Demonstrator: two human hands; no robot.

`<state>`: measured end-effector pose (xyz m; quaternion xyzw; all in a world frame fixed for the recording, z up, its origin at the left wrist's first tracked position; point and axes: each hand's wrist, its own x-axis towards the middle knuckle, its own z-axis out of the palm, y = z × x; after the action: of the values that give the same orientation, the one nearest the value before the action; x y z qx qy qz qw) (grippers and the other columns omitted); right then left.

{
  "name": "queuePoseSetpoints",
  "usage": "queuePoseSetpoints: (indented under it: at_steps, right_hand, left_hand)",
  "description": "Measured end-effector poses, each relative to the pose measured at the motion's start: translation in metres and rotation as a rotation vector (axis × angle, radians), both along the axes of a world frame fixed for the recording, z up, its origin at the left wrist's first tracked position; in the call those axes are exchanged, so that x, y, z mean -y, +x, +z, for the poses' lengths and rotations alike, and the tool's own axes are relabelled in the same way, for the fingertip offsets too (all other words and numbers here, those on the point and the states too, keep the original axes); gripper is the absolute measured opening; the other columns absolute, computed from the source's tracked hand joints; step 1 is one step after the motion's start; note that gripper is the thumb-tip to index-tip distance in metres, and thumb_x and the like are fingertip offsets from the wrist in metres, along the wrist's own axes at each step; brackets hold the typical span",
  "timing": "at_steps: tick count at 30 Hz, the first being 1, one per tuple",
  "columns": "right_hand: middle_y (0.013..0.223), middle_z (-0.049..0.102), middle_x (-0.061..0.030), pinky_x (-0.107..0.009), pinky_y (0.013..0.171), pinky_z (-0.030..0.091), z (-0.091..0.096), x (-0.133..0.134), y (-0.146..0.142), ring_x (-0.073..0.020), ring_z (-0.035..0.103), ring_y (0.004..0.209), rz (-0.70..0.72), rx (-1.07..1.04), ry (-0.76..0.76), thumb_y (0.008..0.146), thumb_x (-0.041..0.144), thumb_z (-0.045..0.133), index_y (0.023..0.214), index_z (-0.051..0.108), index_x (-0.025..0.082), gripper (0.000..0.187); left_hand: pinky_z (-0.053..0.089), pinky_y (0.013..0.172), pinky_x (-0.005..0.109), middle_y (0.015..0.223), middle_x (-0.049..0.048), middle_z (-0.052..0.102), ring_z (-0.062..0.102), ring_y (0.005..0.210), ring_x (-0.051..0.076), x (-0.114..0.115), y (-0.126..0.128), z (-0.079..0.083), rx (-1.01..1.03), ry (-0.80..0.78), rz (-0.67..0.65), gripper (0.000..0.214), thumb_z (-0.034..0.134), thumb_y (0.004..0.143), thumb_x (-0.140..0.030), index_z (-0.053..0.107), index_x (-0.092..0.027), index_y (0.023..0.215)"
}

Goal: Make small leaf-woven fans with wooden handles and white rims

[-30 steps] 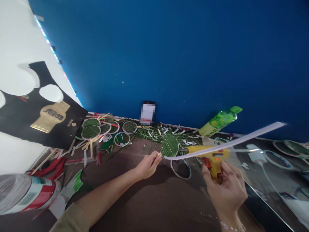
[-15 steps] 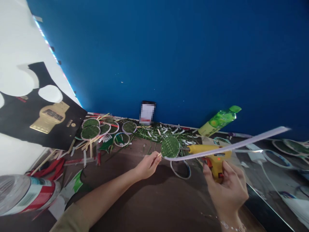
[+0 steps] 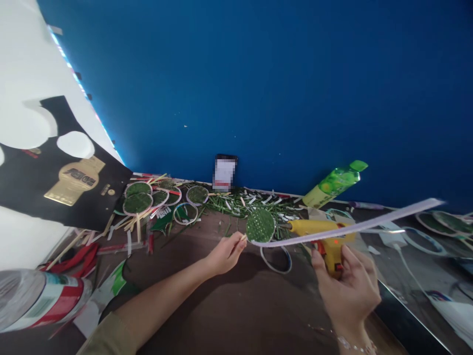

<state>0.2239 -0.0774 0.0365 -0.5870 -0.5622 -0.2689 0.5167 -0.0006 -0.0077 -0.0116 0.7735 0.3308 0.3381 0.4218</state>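
Note:
My left hand (image 3: 226, 254) pinches the short stick handle (image 3: 243, 237) of a small round green woven fan (image 3: 260, 226). A long pale lilac strip (image 3: 351, 228) starts at the fan's lower edge and sticks out freely to the right, passing in front of the glue gun. In my right hand (image 3: 349, 286) is a yellow hot glue gun (image 3: 334, 254), its small light glowing orange. Its nozzle (image 3: 284, 225) points left, at the right edge of the fan; whether it touches cannot be made out. A pale ring (image 3: 276, 260) lies on the table below the fan.
Green cuttings and white scraps (image 3: 236, 203) line the wall, where a phone (image 3: 224, 172) leans. A green-capped bottle (image 3: 336, 185) tilts nearby. Finished-looking round fans (image 3: 138, 202) and sticks lie left, with a plastic jar (image 3: 40, 300) in front. A white cable (image 3: 414, 273) runs at right.
Almost nothing differs. The lilac strip's free end has dipped slightly, and the view has shifted a little. Both hands keep their holds.

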Motion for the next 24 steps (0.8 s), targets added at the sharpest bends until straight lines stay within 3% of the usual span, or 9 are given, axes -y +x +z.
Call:
queuePoseSetpoints:
  at_steps: [11, 19, 24]
  right_hand:
    - [0.091, 0.061, -0.0102, -0.039, 0.069, 0.052, -0.0040, 0.0006, 0.0031, -0.0224, 0.059, 0.077, -0.044, -0.007, -0.027, 0.067, 0.024, 0.071, 0.105, 0.061, 0.015, 0.041]
    - [0.090, 0.062, -0.0118, -0.033, 0.060, 0.050, -0.0033, 0.0017, 0.0033, -0.0211, 0.059, 0.075, -0.113, 0.021, -0.040, 0.067, 0.027, 0.071, 0.103, 0.062, 0.012, 0.040]
    - [0.092, 0.061, -0.0118, -0.035, 0.065, 0.051, -0.0030, 0.0010, 0.0026, -0.0216, 0.059, 0.077, -0.094, -0.003, -0.033, 0.067, 0.027, 0.070, 0.102, 0.062, 0.013, 0.038]
  left_hand:
    - [0.029, 0.056, 0.019, 0.062, -0.0045, 0.041, 0.037, 0.056, 0.007, -0.0001, 0.0003, -0.0006, 0.013, 0.000, -0.006, 0.024, 0.030, 0.091, -0.033, 0.042, -0.017, 0.077]
    - [0.030, 0.057, 0.019, 0.063, -0.0044, 0.041, 0.038, 0.056, 0.007, 0.0007, 0.0002, -0.0004, 0.012, 0.018, -0.007, 0.024, 0.029, 0.091, -0.033, 0.042, -0.017, 0.077]
    - [0.029, 0.056, 0.019, 0.063, -0.0044, 0.041, 0.037, 0.056, 0.007, 0.0001, 0.0006, -0.0019, 0.014, 0.030, -0.006, 0.024, 0.030, 0.091, -0.032, 0.042, -0.017, 0.077]
